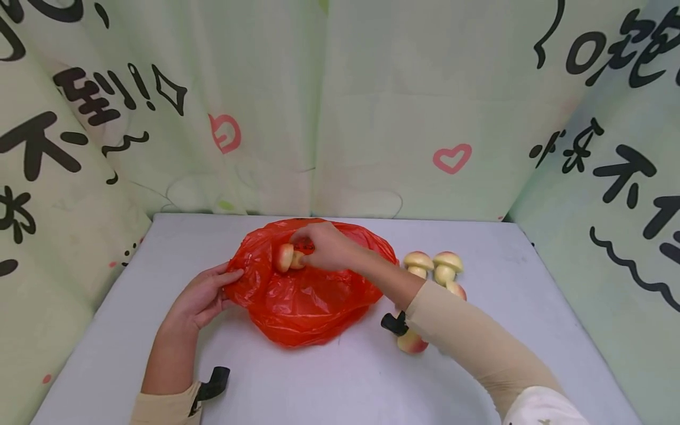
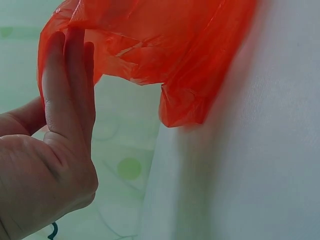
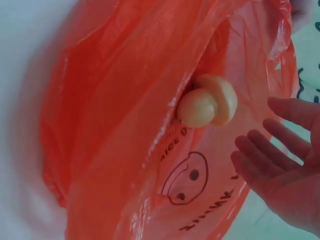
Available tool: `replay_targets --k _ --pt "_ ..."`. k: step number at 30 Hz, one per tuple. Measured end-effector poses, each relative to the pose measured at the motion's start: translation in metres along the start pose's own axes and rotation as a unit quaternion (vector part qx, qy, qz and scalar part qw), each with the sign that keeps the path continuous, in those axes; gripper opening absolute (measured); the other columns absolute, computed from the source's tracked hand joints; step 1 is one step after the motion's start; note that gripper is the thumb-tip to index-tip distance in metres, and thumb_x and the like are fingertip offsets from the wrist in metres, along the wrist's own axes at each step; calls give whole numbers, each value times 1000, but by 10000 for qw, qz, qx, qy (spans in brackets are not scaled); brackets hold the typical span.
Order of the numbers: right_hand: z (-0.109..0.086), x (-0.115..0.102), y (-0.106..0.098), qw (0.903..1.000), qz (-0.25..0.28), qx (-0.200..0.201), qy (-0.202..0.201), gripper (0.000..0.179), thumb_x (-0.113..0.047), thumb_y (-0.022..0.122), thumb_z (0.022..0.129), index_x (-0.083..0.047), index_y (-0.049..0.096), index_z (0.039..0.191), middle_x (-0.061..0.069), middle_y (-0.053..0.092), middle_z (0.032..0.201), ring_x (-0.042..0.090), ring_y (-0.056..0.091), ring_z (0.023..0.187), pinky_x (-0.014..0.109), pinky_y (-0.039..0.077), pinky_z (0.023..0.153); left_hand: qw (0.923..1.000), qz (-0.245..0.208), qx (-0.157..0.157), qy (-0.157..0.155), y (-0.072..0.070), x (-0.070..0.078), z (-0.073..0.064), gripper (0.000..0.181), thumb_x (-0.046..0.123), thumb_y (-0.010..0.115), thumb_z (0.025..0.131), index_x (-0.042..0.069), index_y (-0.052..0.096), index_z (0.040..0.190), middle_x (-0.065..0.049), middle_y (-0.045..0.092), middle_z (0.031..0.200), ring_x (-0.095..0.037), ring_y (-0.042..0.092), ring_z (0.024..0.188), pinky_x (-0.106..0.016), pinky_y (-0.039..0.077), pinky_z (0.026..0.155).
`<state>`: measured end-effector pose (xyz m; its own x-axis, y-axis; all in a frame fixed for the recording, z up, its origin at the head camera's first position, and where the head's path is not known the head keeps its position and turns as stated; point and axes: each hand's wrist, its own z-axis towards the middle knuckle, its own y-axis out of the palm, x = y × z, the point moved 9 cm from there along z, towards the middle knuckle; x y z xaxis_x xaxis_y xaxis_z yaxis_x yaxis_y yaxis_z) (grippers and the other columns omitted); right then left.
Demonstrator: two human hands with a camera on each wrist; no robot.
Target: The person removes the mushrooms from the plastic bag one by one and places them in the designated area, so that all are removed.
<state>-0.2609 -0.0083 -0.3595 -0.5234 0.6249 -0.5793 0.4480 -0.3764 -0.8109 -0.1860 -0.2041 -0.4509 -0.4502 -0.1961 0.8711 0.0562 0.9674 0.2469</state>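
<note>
A red plastic bag (image 1: 313, 301) lies with its mouth spread wide on the table. My left hand (image 1: 204, 295) holds its left rim, thumb on one side and fingers behind the film, as the left wrist view shows the fingers (image 2: 75, 85) against the plastic. Inside the bag is a toy mushroom (image 3: 205, 102) with a pale stem and a rounded cap. My right hand (image 1: 329, 245) is over the bag's opening. In the right wrist view its fingers (image 3: 265, 155) are extended and apart from the mushroom, with nothing in them.
To the right of the bag, several more toy mushrooms (image 1: 447, 265) lie on the white table (image 1: 319, 389), partly hidden by my right forearm. One mushroom (image 1: 412, 342) lies nearer the front. Printed curtains (image 1: 382, 118) hang around the table's back and sides.
</note>
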Motion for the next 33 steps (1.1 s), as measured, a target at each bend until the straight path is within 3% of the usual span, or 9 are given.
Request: replay_targets --k 6,14,21,27,33 --pt "11 -7 8 9998 6 -154 -100 39 -15 74 97 -5 69 134 9 72 126 31 63 116 33 60 88 10000 52 31 -44 0 -1 1 64 29 62 106 13 35 162 7 68 122 -11 73 104 -27 61 92" --pt "26 -5 18 9979 -507 -355 181 44 -12 72 96 -7 66 139 7 72 125 23 60 107 24 58 81 10000 61 44 -15 -1 0 0 65 29 62 106 12 34 163 7 69 121 -11 74 102 -27 62 90" --pt "36 -3 24 9963 -644 -451 347 48 -12 73 94 -8 64 142 6 72 122 20 62 98 23 59 75 10000 18 19 -14 1 0 -1 65 28 62 106 11 35 162 7 70 120 -11 73 101 -27 62 89" --pt "45 -5 30 9948 -941 -388 53 38 -10 74 92 -7 71 130 4 72 107 18 62 89 22 55 76 10000 8 11 -12 1 1 -1 65 29 62 106 12 35 162 7 70 119 -11 74 101 -26 62 89" --pt "50 -6 35 9938 -1052 -282 -212 24 -3 62 91 -7 71 114 3 66 93 18 58 79 21 49 67 10000 25 8 7 1 1 -1 65 29 62 106 12 34 162 7 69 121 -11 74 102 -27 61 90"
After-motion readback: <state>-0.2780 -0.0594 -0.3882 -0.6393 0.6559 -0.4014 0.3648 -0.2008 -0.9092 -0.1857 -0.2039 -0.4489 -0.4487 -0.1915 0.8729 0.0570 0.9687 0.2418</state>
